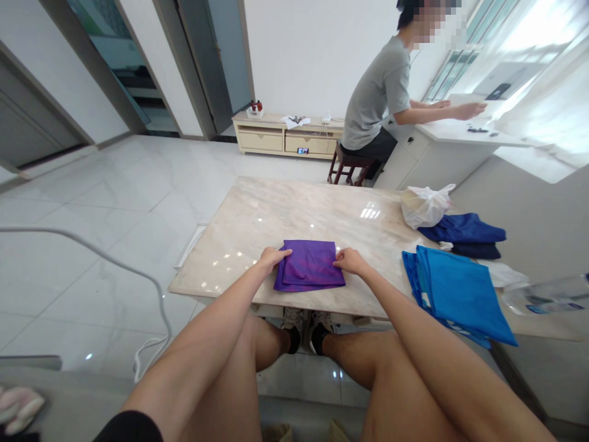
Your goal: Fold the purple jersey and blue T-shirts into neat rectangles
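One cloth point(309, 264) lies between left hand point(270, 258) and right hand point(350, 261), both pinching its sides; purple, folded, layers uneven.

"What colour is your folded cloth point(310, 263)?"

"Mine is purple, shading to reddish violet in places."

"And the tabletop point(276, 205) under it?"

"I see cream marble with soft beige and pinkish veining."

"What about your right side?"

"My near stack of fabric point(464, 288) is bright blue with a few white marks; the cloth bundle point(464, 227) behind it is royal blue over dark navy, and the plastic bag point(427, 209) is white."

"Farther off?"

"I make out a grey shirt point(372, 92), a dark reddish-brown stool point(356, 162), a cream cabinet point(261, 141), and pale floor tiles point(115, 178) faintly veined grey."
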`<control>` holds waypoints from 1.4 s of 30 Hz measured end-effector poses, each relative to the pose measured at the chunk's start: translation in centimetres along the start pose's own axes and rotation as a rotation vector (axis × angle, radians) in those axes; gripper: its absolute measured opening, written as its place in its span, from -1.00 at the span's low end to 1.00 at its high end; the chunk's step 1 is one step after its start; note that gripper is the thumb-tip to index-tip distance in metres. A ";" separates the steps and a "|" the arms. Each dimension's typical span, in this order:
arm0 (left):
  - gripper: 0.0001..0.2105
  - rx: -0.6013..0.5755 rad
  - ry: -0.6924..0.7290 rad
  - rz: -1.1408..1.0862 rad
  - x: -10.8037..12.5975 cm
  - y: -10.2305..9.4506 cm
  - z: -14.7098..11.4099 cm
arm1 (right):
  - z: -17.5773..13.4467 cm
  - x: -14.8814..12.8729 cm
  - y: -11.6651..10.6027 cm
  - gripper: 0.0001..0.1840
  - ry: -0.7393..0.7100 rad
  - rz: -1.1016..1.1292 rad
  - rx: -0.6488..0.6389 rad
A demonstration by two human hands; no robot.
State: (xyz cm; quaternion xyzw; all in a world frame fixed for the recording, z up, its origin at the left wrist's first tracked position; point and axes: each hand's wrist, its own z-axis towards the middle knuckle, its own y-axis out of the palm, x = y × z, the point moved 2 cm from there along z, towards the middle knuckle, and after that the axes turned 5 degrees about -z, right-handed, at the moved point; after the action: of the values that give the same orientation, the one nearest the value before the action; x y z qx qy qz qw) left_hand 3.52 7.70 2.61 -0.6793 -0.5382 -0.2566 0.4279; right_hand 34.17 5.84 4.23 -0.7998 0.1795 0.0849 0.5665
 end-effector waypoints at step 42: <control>-0.36 0.382 0.391 0.996 -3.4 -10.4 3.3 | -4.2 -2.6 -2.0 -0.76 -0.472 -0.019 -0.040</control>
State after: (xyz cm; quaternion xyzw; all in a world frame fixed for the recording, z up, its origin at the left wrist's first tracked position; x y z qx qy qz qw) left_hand -7.69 9.40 1.36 -0.7017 -0.1004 -0.0428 0.7040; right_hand 32.29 3.01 8.24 -0.7704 0.0328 0.2676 0.5777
